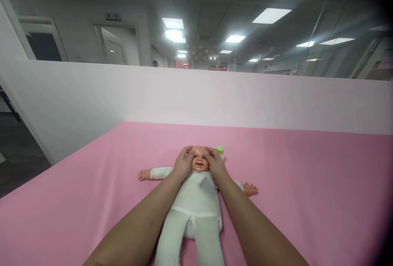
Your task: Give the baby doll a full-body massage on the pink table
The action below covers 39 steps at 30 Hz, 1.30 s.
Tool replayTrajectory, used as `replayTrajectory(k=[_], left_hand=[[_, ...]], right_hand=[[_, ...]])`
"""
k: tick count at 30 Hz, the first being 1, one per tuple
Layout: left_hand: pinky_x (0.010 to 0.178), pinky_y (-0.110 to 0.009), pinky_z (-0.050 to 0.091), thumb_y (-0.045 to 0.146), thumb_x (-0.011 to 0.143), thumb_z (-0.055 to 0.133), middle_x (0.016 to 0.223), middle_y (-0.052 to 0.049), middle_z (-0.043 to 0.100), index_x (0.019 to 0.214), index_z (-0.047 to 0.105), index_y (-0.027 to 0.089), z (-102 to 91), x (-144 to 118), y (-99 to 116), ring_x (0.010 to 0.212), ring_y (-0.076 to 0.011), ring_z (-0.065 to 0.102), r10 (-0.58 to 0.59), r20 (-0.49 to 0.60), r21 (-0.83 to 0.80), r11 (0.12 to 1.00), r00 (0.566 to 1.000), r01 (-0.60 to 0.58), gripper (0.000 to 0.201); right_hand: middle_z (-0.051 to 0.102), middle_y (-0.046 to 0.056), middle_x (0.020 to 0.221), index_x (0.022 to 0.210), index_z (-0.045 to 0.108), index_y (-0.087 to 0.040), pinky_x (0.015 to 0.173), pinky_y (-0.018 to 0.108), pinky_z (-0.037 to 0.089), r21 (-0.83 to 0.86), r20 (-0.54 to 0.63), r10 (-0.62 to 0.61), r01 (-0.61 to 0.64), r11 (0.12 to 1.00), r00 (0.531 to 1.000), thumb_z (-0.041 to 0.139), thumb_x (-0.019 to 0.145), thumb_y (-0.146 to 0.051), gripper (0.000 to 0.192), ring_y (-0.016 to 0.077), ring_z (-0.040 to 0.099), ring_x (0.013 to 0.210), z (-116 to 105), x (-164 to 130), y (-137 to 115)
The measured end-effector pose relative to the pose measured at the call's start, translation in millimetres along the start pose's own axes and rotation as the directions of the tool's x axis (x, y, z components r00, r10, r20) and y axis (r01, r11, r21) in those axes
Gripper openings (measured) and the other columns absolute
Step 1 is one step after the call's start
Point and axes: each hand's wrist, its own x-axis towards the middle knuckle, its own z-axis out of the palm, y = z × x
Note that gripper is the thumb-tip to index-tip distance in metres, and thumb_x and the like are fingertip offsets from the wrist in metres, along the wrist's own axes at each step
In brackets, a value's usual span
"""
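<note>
A baby doll with a hard plastic head and soft white cloth body (196,200) lay face-up on the pink padded table (307,184). The left hand (183,163) and right hand (215,164) cupped its head, fingers pressed to the temples. It looked light and floppy, so the rigid head seemed the firmest hold.

We can read no text anywhere; the small sign (113,16) above the far doorway is perhaps lettered, but too blurred.

Only 1 head-worn view, looking forward and down over a pink table (307,184) toward a white partition (215,98), fairly near.
</note>
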Motion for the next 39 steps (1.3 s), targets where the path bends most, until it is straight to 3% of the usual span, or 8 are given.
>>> replayTrajectory(k=[6,10,16,20,27,32,39], left_hand=[[0.112,-0.041,0.042,0.036,0.092,0.057,0.136,-0.01,0.067,0.131,0.065,0.021,-0.3,11,-27,0.127,-0.0261,0.06,-0.054,0.003,-0.142,0.988,0.999,0.053,0.043],[0.114,-0.042,0.04,0.037,0.092,0.057,0.14,-0.01,0.065,0.133,0.065,0.021,-1.8,10,-28,0.13,-0.0269,0.058,-0.084,-0.01,-0.159,0.984,0.996,0.081,0.044],[0.105,-0.041,0.047,0.047,0.088,0.065,0.133,-0.011,0.067,0.134,0.062,0.021,-4.2,1,-13,0.119,-0.0275,0.063,-0.007,0.007,-0.032,0.999,1.0,0.007,0.053],[0.101,-0.04,0.048,0.043,0.082,0.073,0.131,-0.01,0.067,0.13,0.062,0.021,-5.1,-3,-6,0.116,-0.0268,0.063,0.053,-0.012,0.053,0.997,0.999,-0.052,0.054],[0.1,-0.041,0.048,0.044,0.086,0.069,0.126,-0.01,0.068,0.128,0.063,0.02,-5.7,-4,-5,0.112,-0.0259,0.064,0.104,-0.003,0.099,0.99,0.995,-0.103,0.049],[0.101,-0.041,0.048,0.045,0.09,0.062,0.125,-0.009,0.069,0.13,0.063,0.02,-4.8,-2,-11,0.111,-0.0251,0.065,0.065,0.003,0.025,0.998,0.998,-0.065,0.047],[0.113,-0.043,0.041,0.038,0.089,0.062,0.138,-0.012,0.065,0.132,0.064,0.018,-3.3,8,-28,0.127,-0.0264,0.06,-0.014,0.008,-0.146,0.989,1.0,0.015,0.047]], right_hand=[[0.063,0.005,0.14,0.121,0.072,-0.027,0.117,0.045,0.04,0.179,0.044,0.107,-0.113,0.977,0.993,0.078,0.071,-0.046,0.055,0.0297,0.053,0.135,-1,4,7],[0.059,0.004,0.146,0.126,0.071,-0.028,0.117,0.046,0.039,0.177,0.057,0.137,-0.146,0.973,0.989,0.078,0.071,-0.045,0.058,0.0305,0.05,0.138,-1,3,7],[0.061,0.008,0.143,0.131,0.066,-0.026,0.109,0.044,0.048,0.128,0.082,0.077,-0.087,0.988,0.994,0.08,0.075,-0.043,0.06,0.0299,0.058,0.129,3,-5,-3],[0.062,0.009,0.14,0.128,0.066,-0.026,0.102,0.043,0.053,0.092,0.092,0.033,-0.042,0.995,0.995,0.084,0.072,-0.044,0.062,0.03,0.061,0.124,4,-6,-6],[0.068,0.01,0.128,0.118,0.068,-0.023,0.106,0.043,0.05,-0.016,0.032,-0.071,0.072,0.997,0.997,0.082,0.073,-0.052,0.056,0.0288,0.06,0.123,2,3,7],[0.069,0.009,0.127,0.123,0.068,-0.023,0.104,0.044,0.051,0.036,0.046,-0.004,0.002,0.999,0.999,0.075,0.078,-0.057,0.057,0.0285,0.063,0.12,0,4,12],[0.064,0.008,0.139,0.123,0.073,-0.025,0.112,0.046,0.044,0.142,0.04,0.084,-0.089,0.986,0.996,0.08,0.07,-0.051,0.06,0.0302,0.057,0.131,-1,2,10]])
